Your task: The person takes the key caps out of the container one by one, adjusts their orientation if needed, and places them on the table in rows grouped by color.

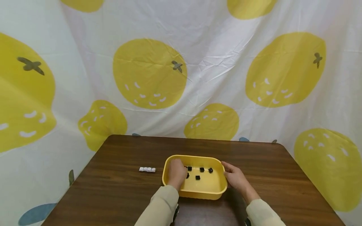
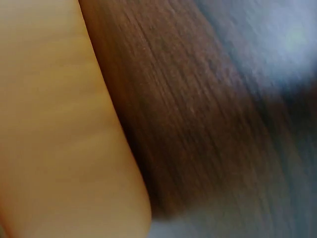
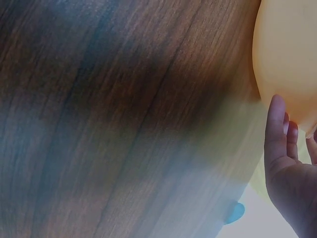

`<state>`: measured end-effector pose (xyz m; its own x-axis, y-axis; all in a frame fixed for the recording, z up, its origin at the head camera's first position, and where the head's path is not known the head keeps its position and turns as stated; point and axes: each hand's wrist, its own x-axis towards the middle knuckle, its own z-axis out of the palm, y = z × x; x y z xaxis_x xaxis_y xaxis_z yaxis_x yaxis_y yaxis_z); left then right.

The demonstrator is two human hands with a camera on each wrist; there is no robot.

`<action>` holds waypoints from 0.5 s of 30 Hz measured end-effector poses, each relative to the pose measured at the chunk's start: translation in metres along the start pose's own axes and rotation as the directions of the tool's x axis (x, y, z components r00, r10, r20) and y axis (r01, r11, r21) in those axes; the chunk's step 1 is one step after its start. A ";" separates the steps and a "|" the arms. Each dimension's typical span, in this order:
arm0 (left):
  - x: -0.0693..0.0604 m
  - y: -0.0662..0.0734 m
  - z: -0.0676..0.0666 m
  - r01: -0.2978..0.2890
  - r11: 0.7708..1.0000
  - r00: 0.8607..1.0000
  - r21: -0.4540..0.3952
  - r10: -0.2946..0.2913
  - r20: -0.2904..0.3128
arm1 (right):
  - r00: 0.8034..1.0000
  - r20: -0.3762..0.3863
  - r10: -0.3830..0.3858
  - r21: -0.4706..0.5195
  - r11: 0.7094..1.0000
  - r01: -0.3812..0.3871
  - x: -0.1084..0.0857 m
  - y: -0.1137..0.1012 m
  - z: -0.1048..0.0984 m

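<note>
A yellow plastic tray [image 1: 202, 192] with rounded corners sits on the table in the head view. Several small black keycap-like blocks [image 1: 197, 177] lie scattered on its floor. My left hand [image 1: 177, 172] reaches down inside the tray's left end; its fingertips are hidden, so anything between them cannot be seen. At the opposite end my right hand [image 1: 237, 179] holds the tray's right rim. Fingers of that hand [image 3: 292, 173] lie against the tray's outer wall in the right wrist view. In the left wrist view only the tray's side [image 2: 64, 119] shows, without the hand.
To the left of the tray, a short row of several white keycap-like pieces [image 1: 147, 169] lies on the brown wooden table [image 1: 121, 188]. Behind the table hangs a white cloth printed with yellow lemons [image 1: 150, 73].
</note>
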<state>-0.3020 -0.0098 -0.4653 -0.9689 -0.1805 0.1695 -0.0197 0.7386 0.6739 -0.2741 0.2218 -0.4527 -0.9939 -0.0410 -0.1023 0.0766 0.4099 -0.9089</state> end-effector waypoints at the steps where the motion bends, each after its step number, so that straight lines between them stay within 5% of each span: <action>1: 0.001 -0.001 0.003 0.017 0.999 1.000 0.033 -0.017 -0.009 | 1.000 0.000 0.002 0.001 1.000 -0.002 0.000 0.001 0.000; 8: 0.008 -0.004 0.012 0.094 0.977 0.995 0.193 -0.088 -0.038 | 1.000 0.000 0.001 0.010 1.000 -0.001 0.000 0.004 0.000; 15: 0.010 -0.003 0.009 0.064 0.965 0.997 0.253 -0.074 0.029 | 1.000 -0.002 -0.003 0.018 1.000 0.003 0.002 0.005 0.001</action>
<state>-0.3144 -0.0082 -0.4726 -0.9714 -0.2158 0.0986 -0.1436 0.8657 0.4795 -0.2756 0.2224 -0.4575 -0.9943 -0.0405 -0.0991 0.0753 0.3934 -0.9163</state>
